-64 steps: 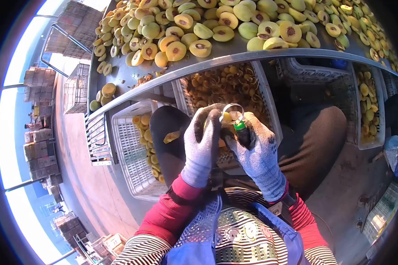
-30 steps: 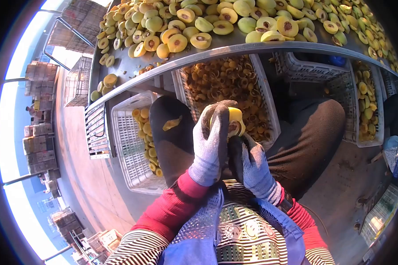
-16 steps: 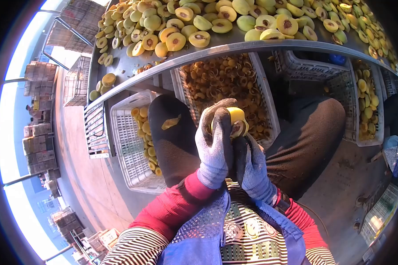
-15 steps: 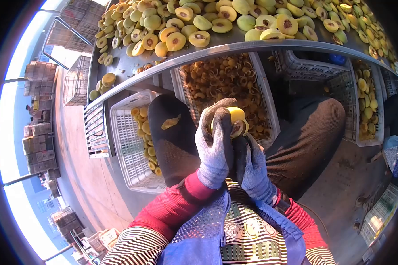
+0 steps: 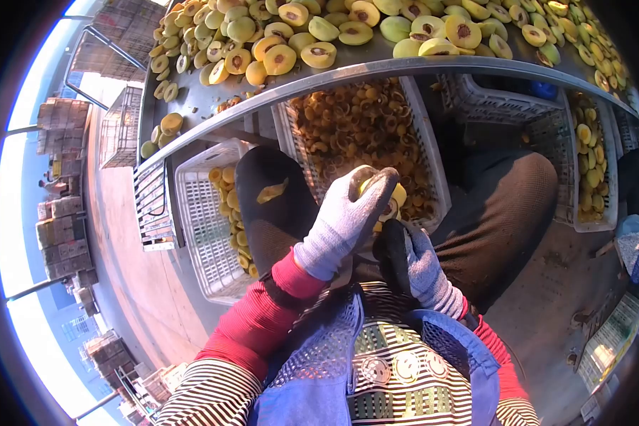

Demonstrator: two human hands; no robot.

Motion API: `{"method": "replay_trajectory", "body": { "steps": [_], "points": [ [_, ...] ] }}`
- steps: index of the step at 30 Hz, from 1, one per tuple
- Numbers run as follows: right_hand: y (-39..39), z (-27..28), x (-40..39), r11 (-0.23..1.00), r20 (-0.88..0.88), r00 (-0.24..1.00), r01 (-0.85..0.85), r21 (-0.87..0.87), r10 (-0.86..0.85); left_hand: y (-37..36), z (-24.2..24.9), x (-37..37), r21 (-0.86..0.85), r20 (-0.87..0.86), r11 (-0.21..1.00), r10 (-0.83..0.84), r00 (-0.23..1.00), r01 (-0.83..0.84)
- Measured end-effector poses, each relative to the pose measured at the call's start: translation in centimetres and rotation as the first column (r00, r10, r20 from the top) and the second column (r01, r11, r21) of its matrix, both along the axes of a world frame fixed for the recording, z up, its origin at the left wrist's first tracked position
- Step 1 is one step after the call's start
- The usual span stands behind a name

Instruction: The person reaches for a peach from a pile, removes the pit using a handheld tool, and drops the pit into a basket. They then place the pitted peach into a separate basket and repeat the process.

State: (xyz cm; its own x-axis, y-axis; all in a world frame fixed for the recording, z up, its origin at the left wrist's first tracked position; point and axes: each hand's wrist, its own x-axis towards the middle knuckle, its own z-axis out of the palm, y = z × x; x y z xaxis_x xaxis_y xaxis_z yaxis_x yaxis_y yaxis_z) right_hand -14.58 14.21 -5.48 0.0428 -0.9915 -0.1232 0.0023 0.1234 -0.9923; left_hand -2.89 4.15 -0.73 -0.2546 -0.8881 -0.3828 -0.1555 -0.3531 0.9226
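Gripping yellow fruit half (image 5: pixel 396 193) in gloved left hand (image 5: pixel 344 216), fingers clenched over top, above far crate of pits (image 5: pixel 427 153). Closing right hand (image 5: pixel 413 257) just beneath, near side; contents hidden, cannot tell.

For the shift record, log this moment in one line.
left hand: grips fruit half | right hand: under fruit, contents hidden | below: crate of pits | table: halved fruit

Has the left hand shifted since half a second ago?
Yes. The left hand, closed on the peach half, has tilted rightward: its fingertips now lie further over the centre crate of peach pieces, nearer its right wall.
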Motion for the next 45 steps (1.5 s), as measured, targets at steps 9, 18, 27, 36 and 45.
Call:
{"method": "replay_trajectory", "body": {
  "steps": [9,18,27,36,45],
  "points": [
    [0.4,-0.9,2.9,0.930,0.222,0.907,0.368,-0.005,-0.358,2.0,0.2,-2.5,-0.058,-0.270,0.952,0.275,0.923,-0.300],
    [0.6,-2.9,2.5,0.965,-0.072,0.962,0.263,-0.014,-0.264,2.3,-0.2,-2.7,-0.266,-0.223,0.906,0.274,0.936,-0.328],
    [0.5,-1.1,0.2,0.842,-0.555,0.797,-0.116,-0.527,-0.238,2.3,-0.4,-1.6,-0.199,-0.132,0.957,0.187,0.974,-0.211],
    [1.4,-1.9,1.9,0.925,-0.354,0.897,0.131,-0.356,-0.263,3.2,0.3,-2.2,-0.209,-0.194,0.944,0.218,0.957,-0.257],
    [0.7,-0.8,0.5,0.958,0.284,0.945,0.083,0.274,-0.164,2.1,0.5,-1.4,-0.199,-0.153,0.967,0.128,0.980,-0.157]
  ]
}}
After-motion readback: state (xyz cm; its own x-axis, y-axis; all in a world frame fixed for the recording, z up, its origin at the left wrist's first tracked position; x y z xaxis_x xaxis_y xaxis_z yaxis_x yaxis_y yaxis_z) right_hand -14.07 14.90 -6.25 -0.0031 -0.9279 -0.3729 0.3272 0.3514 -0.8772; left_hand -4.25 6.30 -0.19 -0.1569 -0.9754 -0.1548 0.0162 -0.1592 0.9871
